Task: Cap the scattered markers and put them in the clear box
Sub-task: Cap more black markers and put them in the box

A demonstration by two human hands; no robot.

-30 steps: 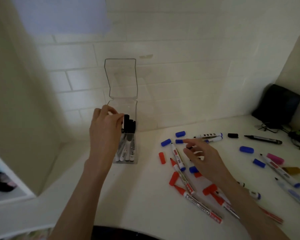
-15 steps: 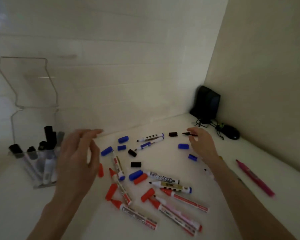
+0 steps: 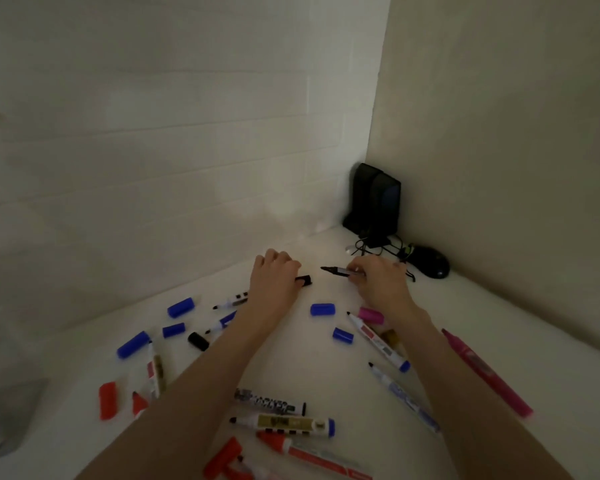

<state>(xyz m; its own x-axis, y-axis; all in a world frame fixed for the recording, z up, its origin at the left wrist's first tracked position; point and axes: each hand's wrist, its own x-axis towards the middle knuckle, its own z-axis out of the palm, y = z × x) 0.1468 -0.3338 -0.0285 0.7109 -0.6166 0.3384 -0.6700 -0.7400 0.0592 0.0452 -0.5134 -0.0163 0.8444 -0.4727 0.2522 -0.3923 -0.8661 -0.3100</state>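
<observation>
At the far left edge, part of the clear box (image 3: 4, 410) is being shown, blurred, standing on the white bench (image 3: 291, 358). Right of it, a red cap (image 3: 107, 400) and 3 blue caps (image 3: 181, 307) are lying loose among uncapped markers. Near the back wall, a black cap (image 3: 305, 280) is being gripped by the curled fingers of the left hand (image 3: 274, 278); whether it is being lifted off the bench cannot be told. Just beside it, not touching, an uncapped black marker (image 3: 338, 270) is being held by the right hand (image 3: 381, 282), the fingers being curled round its barrel and its tip being pointed left toward the cap. Nearer the camera, a pink cap (image 3: 371, 315) is lying beside the right wrist. Further right, a pink marker (image 3: 487, 372) is lying on the bench. In the corner, 2 black speakers (image 3: 378, 202) and a black mouse (image 3: 428, 266) are standing.
</observation>
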